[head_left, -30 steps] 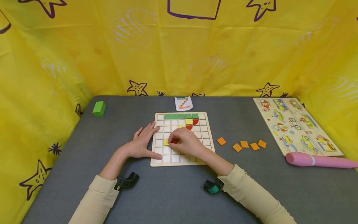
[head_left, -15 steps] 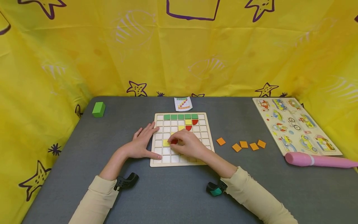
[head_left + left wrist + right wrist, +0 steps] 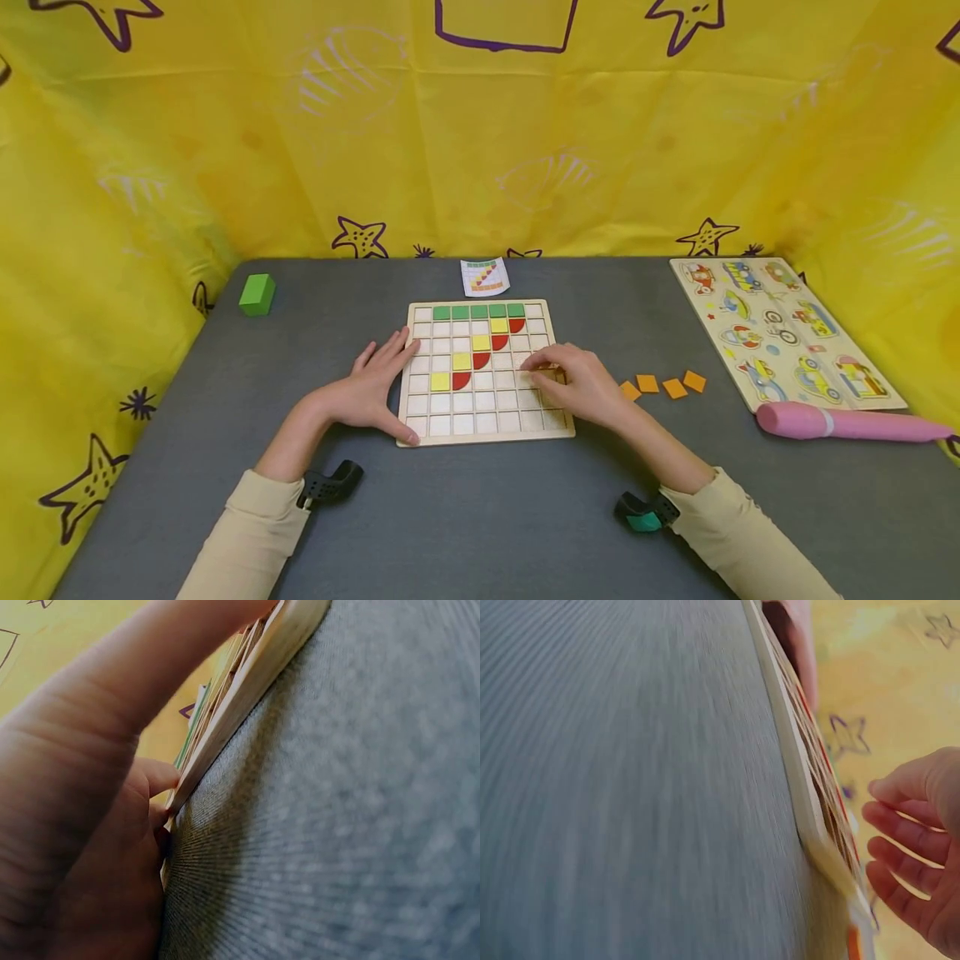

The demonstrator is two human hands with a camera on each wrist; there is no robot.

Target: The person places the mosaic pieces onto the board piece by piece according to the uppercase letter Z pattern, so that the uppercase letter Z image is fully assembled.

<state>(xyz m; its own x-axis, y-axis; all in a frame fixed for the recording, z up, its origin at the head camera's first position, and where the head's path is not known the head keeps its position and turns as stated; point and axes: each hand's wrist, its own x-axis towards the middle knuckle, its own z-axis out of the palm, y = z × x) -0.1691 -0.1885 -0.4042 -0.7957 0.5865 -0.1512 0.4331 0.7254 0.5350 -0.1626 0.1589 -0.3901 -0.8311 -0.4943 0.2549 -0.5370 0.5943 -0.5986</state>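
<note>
A wooden grid board [image 3: 487, 439] lies mid-table. Green square tiles [image 3: 480, 312] fill much of its far row, while yellow squares [image 3: 440, 381] paired with red quarter-circle tiles [image 3: 461, 381] run down in a diagonal. My left hand [image 3: 363, 392] rests at the board's left edge, fingers and thumb spread; the left wrist view has its fingertips on the wooden side [image 3: 232, 705]. Over the right part of the board hovers my right hand [image 3: 581, 385]. Its fingers are loosely bent, and the right wrist view shows nothing between thumb and fingers [image 3: 904, 840].
Several orange square tiles [image 3: 647, 383] lie right of the board, one partly behind my right hand. A small pattern card [image 3: 484, 277] sits beyond it. A green block [image 3: 257, 295] stands far left; a vehicle puzzle board [image 3: 798, 354] and a pink club-shaped object [image 3: 870, 425] lie right.
My right hand has left the lowest yellow and red tiles and moved right across the board, uncovering the diagonal. My left hand stays at the board's left edge.
</note>
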